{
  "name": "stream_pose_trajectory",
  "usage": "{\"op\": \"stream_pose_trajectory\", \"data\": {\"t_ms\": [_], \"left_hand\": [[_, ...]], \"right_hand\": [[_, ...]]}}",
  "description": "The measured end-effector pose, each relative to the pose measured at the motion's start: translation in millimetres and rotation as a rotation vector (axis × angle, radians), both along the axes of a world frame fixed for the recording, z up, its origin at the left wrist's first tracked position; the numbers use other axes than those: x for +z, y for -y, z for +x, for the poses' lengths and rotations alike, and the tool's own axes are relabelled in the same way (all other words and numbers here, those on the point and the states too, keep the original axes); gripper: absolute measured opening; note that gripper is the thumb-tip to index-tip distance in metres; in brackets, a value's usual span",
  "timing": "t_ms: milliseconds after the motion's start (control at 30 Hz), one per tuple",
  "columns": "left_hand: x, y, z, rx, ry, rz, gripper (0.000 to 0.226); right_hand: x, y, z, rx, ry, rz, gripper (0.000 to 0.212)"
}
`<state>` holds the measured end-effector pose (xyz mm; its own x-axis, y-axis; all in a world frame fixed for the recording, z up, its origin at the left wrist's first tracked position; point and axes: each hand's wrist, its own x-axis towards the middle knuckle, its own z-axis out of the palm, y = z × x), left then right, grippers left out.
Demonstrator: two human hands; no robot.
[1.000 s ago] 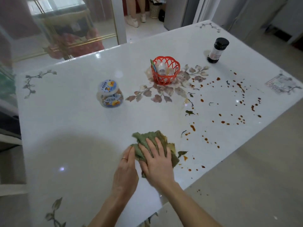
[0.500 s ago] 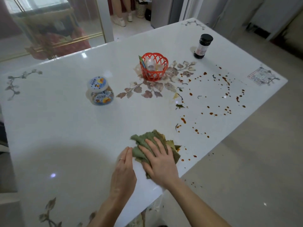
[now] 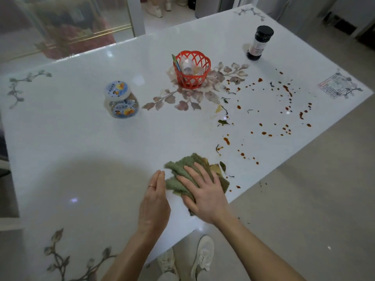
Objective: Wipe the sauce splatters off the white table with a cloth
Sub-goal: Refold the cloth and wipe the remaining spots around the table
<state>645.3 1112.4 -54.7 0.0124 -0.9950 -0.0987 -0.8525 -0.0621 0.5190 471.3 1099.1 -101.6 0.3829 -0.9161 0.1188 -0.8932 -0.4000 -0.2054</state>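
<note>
Right hand (image 3: 205, 191) lies flat on the green cloth (image 3: 182, 166), fingers (image 3: 188, 180) spread and straight, pressing down and gripping nothing. Left hand (image 3: 155, 201) sits on the bench (image 3: 81, 149) just beside the cloth's left edge. Its fingers are straight and together, empty, with a ring on one.

The cloth is near the front-right edge of the bench, at the near end of the mess. Most sauce splatters (image 3: 263, 133) lie farther out and to the right, apart from the cloth. A few drops (image 3: 237, 187) sit just beside it.

Step in hand looks like the wiping stroke. To do it well: keep the palm flat with even pressure, push outward into the spots, and gather the leaf scraps (image 3: 223, 122) rather than smearing them. Fold to a clean face once it is soiled. Keep drips off the bench edge.

The cloth is a crumpled wad with no clear pointing end. Its longer run seems to go front-to-back under the hand, with stained folds facing right toward the sauce.

A red basket (image 3: 191, 68), a jar (image 3: 121, 100) and a dark bottle (image 3: 258, 43) stand well clear.
</note>
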Motion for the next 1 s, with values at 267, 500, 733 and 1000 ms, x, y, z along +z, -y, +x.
{"op": "stream_pose_trajectory", "data": {"t_ms": [267, 500, 733, 1000], "left_hand": [[1.7, -10.7, -18.8, 0.071, 0.012, 0.007, 0.065], [3.8, -11.4, -32.1, 0.132, 0.026, -0.002, 0.065], [6.8, -22.1, -38.8, 0.180, 0.040, 0.003, 0.073], [3.2, -4.0, -57.7, 0.165, 0.049, 0.002, 0.066]], "right_hand": [[3.7, -10.0, 8.6, -0.181, 0.024, 0.002, 0.056], [-6.9, 11.4, -75.2, 0.286, -0.007, -0.141, 0.052], [2.3, 16.5, -75.0, -0.080, 0.030, -0.080, 0.051], [-2.0, 26.1, -108.0, 0.322, -0.078, -0.126, 0.051]]}}
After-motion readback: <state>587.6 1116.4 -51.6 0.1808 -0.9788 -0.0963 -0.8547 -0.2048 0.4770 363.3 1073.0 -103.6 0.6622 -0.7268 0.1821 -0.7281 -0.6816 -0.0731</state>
